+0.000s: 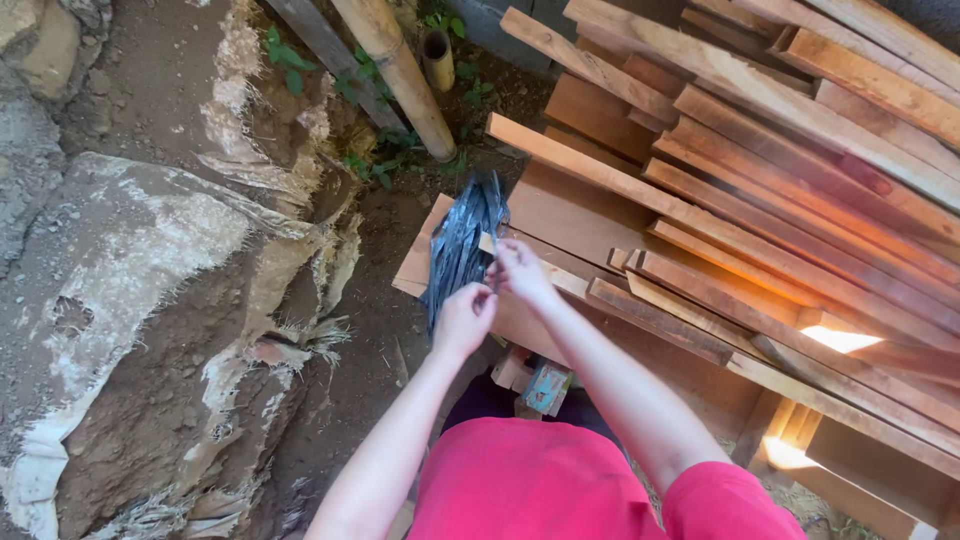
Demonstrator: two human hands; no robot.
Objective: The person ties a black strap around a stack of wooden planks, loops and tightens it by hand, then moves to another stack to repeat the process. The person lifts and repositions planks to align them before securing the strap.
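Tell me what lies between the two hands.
Head view: the left hand and right hand nearly meet; only the edge of the dark shiny strip bundle shows between their fingertips.

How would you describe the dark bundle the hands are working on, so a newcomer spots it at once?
Find the stack of reddish wooden planks. At its near-left corner, by the left hand and right hand, lies a dark bundle of thin strips. It is the only glossy grey-black thing among the wood.

small blue-green printed carton (pixel 547 386) under the boards, beside wood offcuts

Single head-worn view, looking steeply down, close over wooden planks (pixel 760 200) and dirt ground (pixel 130 300)
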